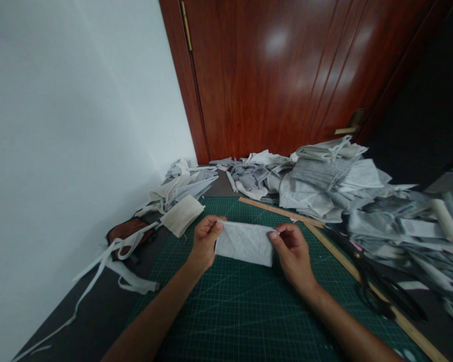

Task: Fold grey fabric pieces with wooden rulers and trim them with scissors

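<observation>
Left hand [206, 240] and right hand [295, 254] pinch grey cloth [244, 244] in closed fingers [218, 229], its long axis sideways, dipping slightly right.

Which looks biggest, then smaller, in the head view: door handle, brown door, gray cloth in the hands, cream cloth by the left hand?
1. Brown door
2. Gray cloth
3. Cream cloth
4. Door handle

Could read no word, label, brand, number or sign anywhere. Made out only fine ruled grid lines on the green cutting mat [241, 311], with no legible figure along its edges. Could pick out no digits on the long wooden ruler [336, 254] by the mat's right edge, nor on the wooden strip [279, 210] nearer its far edge.
</observation>
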`<state>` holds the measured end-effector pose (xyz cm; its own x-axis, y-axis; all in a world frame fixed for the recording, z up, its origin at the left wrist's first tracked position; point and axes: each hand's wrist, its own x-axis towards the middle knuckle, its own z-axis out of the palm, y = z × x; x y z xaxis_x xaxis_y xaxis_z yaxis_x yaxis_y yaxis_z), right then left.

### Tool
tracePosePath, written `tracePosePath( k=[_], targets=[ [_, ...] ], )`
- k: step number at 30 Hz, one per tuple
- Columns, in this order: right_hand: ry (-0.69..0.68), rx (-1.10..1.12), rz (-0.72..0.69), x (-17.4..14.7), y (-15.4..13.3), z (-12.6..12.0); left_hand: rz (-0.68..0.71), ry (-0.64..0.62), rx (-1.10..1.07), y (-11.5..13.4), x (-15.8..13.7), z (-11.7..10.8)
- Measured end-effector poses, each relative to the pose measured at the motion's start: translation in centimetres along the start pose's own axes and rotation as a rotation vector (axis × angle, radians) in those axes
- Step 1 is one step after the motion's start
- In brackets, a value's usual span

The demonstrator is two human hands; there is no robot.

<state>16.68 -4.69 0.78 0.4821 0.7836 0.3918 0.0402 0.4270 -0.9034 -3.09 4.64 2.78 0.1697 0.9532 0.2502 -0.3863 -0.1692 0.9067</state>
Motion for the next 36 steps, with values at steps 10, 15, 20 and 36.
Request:
tracePosePath(
  k=[10, 15, 20, 36],
  targets=[
    [-0.197, -0.134, 0.113, 1.3, 0.8, -0.8, 0.086, -0.046, 0.132, 0.8, 0.3, -0.4],
    [-0.327, -0.585, -0.218, 1.2, 0.6, -1.9, 0.085, -0.095, 0.219, 1.0, -0.8, 0.7],
    [-0.304, -0.872, -0.610, -0.4, -0.7, -1.2, 0.115, -0.200, 0.345, 0.8, -2.9, 2.1],
    [-0.302, -1.075, -0.985, -2.8, -5.1, 0.4, 0.408, -0.343, 0.545, 1.0, -6.1, 3.3]
  ],
)
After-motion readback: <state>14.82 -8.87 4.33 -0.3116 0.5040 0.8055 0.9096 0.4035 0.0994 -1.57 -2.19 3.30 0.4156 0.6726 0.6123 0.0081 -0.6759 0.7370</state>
